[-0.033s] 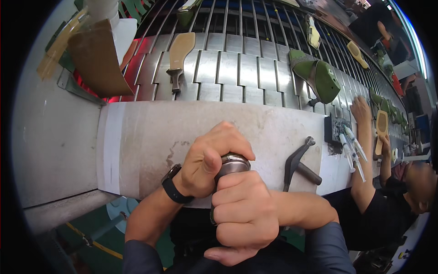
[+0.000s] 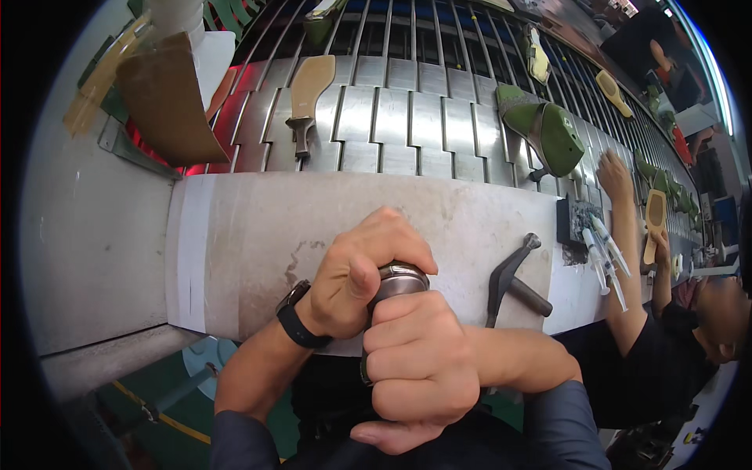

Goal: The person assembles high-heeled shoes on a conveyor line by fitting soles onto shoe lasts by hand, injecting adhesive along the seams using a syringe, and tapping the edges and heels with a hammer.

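Between my hands is a rounded, shiny brownish-grey piece (image 2: pixel 402 280), mostly covered; its kind is hidden. My left hand (image 2: pixel 364 270), a dark-banded watch on its wrist, curls its fingers over the far end, thumb raised beside it. Around the nearer part, my right hand (image 2: pixel 419 364) is wrapped in a fist. A sliver of dark green shows beside its knuckles. A hammer (image 2: pixel 509 278) with a curved head lies on the pale worktop (image 2: pixel 258 227), right of my hands.
Beyond the worktop runs a slatted metal conveyor (image 2: pixel 399 117) carrying a tan sole-shaped piece (image 2: pixel 312 86) and green shoe lasts (image 2: pixel 552 137). Several syringes (image 2: pixel 603 254) lie beside a dark box (image 2: pixel 576 223). At right, a co-worker's arm (image 2: pixel 624 243) reaches toward the conveyor. A brown board (image 2: pixel 168 102) stands at left.
My hands keep almost the same hold, with only a slight shift. At right, the co-worker's reaching hand has moved a little farther away over the conveyor.
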A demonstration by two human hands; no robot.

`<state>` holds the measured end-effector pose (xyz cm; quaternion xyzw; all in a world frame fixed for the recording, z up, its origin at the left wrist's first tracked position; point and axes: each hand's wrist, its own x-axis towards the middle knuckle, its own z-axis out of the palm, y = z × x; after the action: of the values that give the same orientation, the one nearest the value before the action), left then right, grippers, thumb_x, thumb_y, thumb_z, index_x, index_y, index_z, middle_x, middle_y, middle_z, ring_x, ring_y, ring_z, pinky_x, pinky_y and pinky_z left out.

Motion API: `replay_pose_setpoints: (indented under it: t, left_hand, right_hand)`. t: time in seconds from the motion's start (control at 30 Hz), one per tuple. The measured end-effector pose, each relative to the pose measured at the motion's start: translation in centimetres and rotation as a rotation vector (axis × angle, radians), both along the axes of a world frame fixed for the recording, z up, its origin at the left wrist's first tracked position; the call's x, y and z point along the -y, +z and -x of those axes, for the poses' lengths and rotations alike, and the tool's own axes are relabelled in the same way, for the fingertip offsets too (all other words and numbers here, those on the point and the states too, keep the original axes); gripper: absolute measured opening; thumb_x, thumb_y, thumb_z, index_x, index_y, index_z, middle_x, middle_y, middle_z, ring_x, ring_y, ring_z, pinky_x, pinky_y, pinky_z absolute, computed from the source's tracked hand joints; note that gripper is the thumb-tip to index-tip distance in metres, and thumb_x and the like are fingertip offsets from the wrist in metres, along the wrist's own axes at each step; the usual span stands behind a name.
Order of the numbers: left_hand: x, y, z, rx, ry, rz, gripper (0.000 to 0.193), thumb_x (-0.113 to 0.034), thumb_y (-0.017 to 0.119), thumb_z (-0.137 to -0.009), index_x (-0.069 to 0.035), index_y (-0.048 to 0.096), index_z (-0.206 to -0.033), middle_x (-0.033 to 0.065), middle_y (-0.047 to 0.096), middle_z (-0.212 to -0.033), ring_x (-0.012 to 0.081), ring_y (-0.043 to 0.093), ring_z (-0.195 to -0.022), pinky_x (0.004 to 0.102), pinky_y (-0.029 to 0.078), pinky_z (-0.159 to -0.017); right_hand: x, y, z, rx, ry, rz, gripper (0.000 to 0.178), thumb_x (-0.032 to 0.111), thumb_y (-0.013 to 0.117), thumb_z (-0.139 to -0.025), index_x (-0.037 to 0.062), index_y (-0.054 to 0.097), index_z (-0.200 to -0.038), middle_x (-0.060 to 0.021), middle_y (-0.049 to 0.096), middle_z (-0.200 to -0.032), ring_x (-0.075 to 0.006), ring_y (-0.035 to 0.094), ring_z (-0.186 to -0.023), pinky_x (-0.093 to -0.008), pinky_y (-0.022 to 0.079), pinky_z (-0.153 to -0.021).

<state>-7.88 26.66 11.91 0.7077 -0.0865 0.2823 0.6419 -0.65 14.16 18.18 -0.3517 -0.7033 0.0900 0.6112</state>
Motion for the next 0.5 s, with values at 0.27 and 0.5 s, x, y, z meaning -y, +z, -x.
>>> replay_pose_setpoints:
  t: [0.27,0.5]
  left_hand:
    - [0.1,-0.2,-0.2,-0.053,-0.01,0.124,0.077,-0.06,0.026,-0.115,-0.002,0.074,-0.1,0.0104,0.072,-0.097,0.0225,0.06,-0.09,0.0374,0.046,-0.09]
    - [-0.4,-0.4,0.6,-0.056,0.01,0.118,0.09,-0.064,0.012,-0.113,0.0,0.075,-0.103,0.013,0.07,-0.101,0.0234,0.063,-0.095,0.036,0.049,-0.092]
  right_hand:
    - [1.0,-0.4,-1.7,-0.383,-0.106,0.083,0.027,0.026,0.071,-0.092,-0.0005,0.066,-0.09,-0.007,0.061,-0.073,-0.0232,0.058,-0.061,-0.0356,0.05,-0.063]
    - [9.4,0.1,-1.9,-0.96,-0.134,1.002,0.048,0.033,0.044,-0.115,-0.006,0.07,-0.105,-0.0116,0.072,-0.074,-0.0135,0.064,-0.057,-0.0253,0.05,-0.055]
